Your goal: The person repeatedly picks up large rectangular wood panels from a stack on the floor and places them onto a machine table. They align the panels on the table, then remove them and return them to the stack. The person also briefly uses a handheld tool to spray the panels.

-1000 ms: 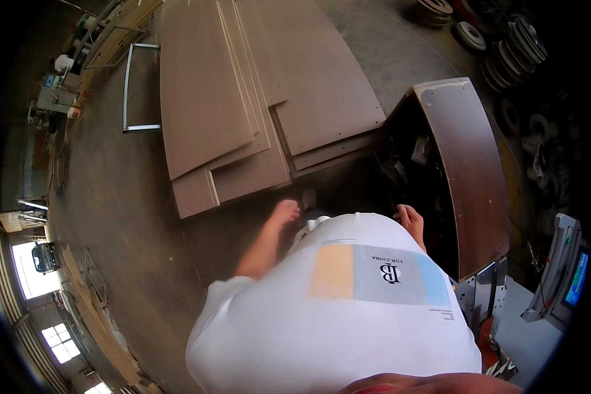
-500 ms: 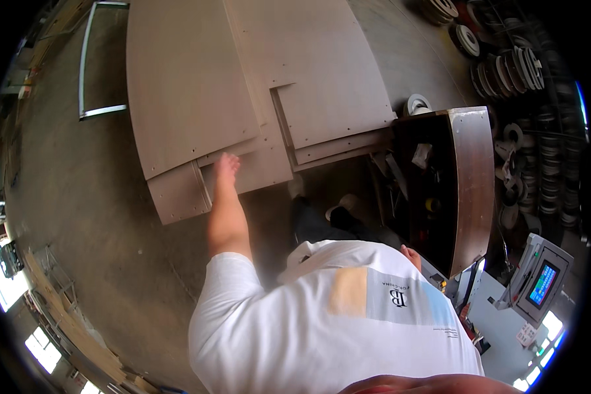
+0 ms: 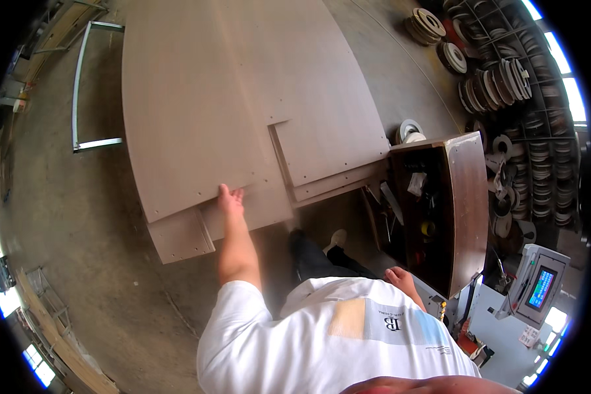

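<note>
My left hand (image 3: 231, 199) reaches forward to the near edge of a large brown-grey panel (image 3: 184, 131) lying on a stack of similar boards. Its thumb is at the panel's edge and its fingers are spread to the right; a firm grip does not show. Below that edge, a lower board (image 3: 259, 207) sticks out toward me, and a smaller panel piece (image 3: 180, 235) projects at the left corner. To the right lies a raised rectangular panel (image 3: 331, 148) with small holes. My right hand (image 3: 402, 282) hangs by my side, fingers loosely curled, with nothing visible in it.
An open brown cabinet (image 3: 469, 210) with small items inside stands at the right. Beside it are a grey machine with a lit control screen (image 3: 542, 287) and racks of edging rolls (image 3: 496, 88). A metal frame (image 3: 79, 85) lies on the floor (image 3: 65, 217) at the left.
The view has shifted, so the boards sit lower in the picture. My left hand stays by the panel's near edge; my right hand shows more beside the shirt.
</note>
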The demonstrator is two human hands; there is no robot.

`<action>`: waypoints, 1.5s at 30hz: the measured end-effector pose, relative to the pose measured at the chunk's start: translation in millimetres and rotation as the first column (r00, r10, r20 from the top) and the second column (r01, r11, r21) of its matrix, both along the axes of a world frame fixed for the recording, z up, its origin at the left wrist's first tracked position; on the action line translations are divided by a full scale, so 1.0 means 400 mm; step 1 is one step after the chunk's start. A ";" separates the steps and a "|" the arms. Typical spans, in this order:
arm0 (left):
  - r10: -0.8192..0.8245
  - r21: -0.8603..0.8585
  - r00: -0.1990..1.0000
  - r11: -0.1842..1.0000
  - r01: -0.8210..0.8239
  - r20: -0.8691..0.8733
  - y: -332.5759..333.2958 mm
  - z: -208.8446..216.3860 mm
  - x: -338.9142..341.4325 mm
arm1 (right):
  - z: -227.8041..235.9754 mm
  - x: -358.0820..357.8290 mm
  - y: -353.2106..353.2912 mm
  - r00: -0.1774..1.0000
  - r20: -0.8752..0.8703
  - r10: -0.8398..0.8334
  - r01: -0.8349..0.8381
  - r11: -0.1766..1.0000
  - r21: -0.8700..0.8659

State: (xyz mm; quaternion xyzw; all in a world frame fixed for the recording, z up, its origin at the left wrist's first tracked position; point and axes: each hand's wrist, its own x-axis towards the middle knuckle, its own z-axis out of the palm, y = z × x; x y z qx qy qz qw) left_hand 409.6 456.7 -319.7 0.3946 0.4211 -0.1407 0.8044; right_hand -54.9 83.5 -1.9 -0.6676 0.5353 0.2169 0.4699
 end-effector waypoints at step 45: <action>-0.212 0.101 0.928 0.962 0.254 -0.307 -0.038 0.477 -0.685 | -0.188 0.372 0.041 0.910 0.208 0.359 -0.415 0.792 0.448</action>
